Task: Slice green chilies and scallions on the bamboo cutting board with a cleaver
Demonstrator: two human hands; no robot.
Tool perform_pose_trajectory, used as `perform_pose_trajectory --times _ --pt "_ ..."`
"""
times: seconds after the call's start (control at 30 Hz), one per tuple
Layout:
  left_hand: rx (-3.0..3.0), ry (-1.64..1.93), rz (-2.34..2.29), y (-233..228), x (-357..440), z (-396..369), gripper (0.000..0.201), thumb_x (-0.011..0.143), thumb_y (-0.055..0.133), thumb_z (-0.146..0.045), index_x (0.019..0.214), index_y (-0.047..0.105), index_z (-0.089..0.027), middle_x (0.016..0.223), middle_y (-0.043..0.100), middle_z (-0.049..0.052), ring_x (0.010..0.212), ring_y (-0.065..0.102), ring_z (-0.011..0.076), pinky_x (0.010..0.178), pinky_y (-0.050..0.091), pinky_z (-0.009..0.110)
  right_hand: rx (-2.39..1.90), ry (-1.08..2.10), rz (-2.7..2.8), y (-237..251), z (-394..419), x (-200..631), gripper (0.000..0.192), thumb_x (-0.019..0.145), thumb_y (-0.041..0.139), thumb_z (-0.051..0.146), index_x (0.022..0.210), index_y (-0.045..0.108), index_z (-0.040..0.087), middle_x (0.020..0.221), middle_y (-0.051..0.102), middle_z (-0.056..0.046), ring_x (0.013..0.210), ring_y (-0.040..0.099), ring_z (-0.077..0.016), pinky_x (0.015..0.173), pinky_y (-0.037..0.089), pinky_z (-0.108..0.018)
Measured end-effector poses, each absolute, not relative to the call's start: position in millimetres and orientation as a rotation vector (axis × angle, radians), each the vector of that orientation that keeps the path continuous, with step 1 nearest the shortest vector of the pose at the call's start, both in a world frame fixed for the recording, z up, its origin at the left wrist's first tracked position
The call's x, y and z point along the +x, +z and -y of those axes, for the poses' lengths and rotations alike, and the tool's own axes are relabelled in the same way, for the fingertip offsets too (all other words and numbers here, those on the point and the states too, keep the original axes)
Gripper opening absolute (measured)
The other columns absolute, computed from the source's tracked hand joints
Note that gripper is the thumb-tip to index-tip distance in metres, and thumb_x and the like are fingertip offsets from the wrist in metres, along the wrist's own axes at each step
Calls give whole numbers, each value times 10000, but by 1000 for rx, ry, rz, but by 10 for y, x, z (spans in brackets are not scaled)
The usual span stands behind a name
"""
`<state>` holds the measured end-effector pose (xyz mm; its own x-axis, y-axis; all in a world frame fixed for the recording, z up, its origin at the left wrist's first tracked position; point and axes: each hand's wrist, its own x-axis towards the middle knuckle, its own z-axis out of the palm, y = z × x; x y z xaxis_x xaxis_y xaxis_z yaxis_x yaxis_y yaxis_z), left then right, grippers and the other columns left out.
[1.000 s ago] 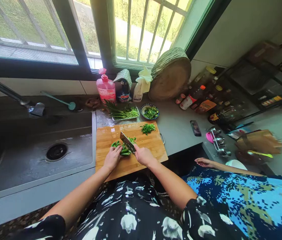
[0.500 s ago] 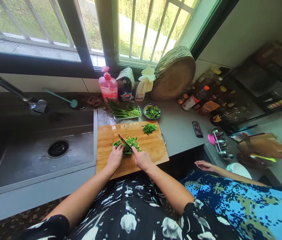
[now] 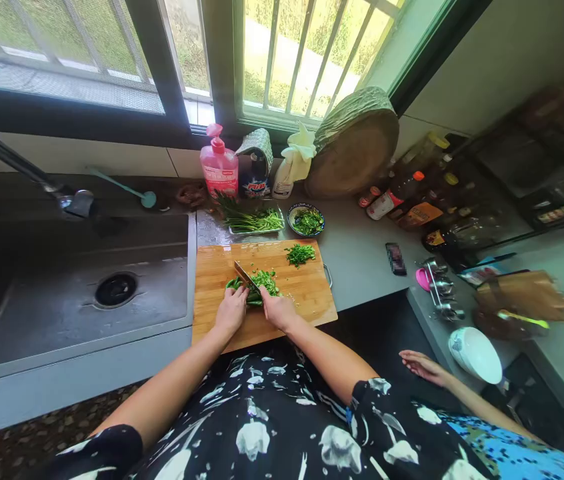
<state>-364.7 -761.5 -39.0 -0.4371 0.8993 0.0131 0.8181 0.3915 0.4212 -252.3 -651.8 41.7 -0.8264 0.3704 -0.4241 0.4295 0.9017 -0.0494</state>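
On the wooden cutting board [image 3: 212, 267] my right hand [image 3: 279, 311] is closed around the handle of a kitchen knife [image 3: 245, 273]. The blade slants up and to the left, close to the fingers of my left hand [image 3: 232, 311]. That hand's curled fingers press on long green peppers [image 3: 255, 301], partly hidden under the hand and blade. Just right of the blade lies a heap of chopped green pepper [image 3: 268, 283]. A separate pile of finely cut greens [image 3: 301, 254] rests near the board's far right corner.
Behind the board are a tray of green stalks [image 3: 257, 221] and a patterned bowl of greens [image 3: 298, 228]. A steel sink [image 3: 157, 267] lies left. At right are a phone [image 3: 395, 259], a spice rack [image 3: 442, 287], a white bowl [image 3: 477, 357] and a co-worker's hand [image 3: 422, 365].
My right hand and the knife have shifted slightly left, toward my left hand. The co-worker has moved back and to the right, uncovering the white bowl.
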Motion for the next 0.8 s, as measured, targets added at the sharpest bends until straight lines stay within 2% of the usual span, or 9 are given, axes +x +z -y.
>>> perform_pose_trajectory --times 0.13,0.33,0.63,0.8 --pt "1491 615 -2449 -410 -3627 7621 387 735 495 -119 1111 588 -136 1172 578 126 946 498 261 836 444 401 641 -215 -2636 529 6450 -2499 476 916 308 271 1382 238 206 871 683 -109 795 654 -224 682 478 -298" --pt "1455 672 -2460 -448 -3617 7622 376 716 514 -118 1079 608 -138 1154 593 113 933 497 263 841 446 404 587 -264 -2621 735 6389 -2368 413 884 363 256 1295 352 210 882 672 -109 796 644 -230 671 461 -287" --pt "1471 700 -2439 -494 -3648 7660 405 696 517 -111 1090 605 -141 1149 601 99 929 492 257 840 450 389 588 -236 -2641 346 6540 -2450 524 881 348 207 1388 226 154 866 679 -131 773 653 -221 684 477 -297" --pt "1494 718 -2456 -530 -3646 7677 402 709 512 -130 1102 598 -132 1174 589 103 924 497 261 835 451 400 626 -298 -2660 466 6413 -2389 512 909 327 285 1396 199 188 865 682 -100 791 650 -217 677 465 -273"
